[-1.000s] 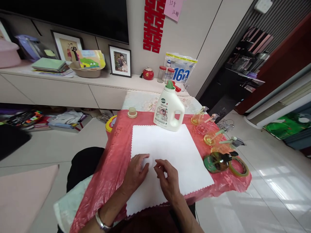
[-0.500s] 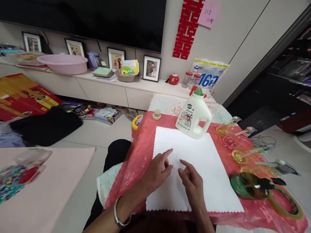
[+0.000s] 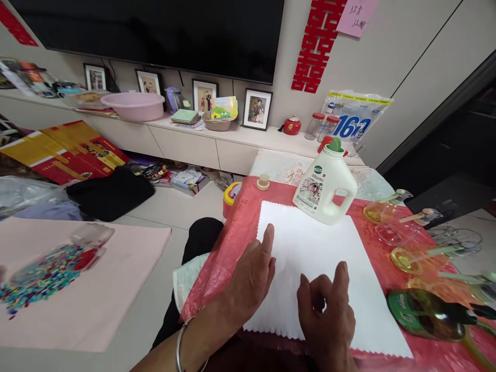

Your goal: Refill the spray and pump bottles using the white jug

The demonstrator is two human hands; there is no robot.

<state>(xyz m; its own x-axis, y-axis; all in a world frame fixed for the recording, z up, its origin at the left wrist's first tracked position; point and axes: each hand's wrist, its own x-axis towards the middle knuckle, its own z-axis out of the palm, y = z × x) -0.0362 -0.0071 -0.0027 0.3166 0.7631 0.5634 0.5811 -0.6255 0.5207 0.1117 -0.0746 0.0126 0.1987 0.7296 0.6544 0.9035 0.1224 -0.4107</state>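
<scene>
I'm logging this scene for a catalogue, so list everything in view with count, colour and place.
cloth: one, white, zigzag-edged, flat on the red table cover
detergent jug: one, white with green cap, at the cloth's far edge
small lid: one, cream, far left corner of the table
spray bottles: several, clear with yellow liquid, lying along the table's right side
dark green bottle: one, lying near right
bead box: one, clear with mixed colours, on the pink surface at left
pink basin: one, on the shelf
photo frames: four, on the shelf
left hand: open, forefinger out, on the cloth's left edge
right hand: fingers curled, nothing seen in it, above the cloth
</scene>
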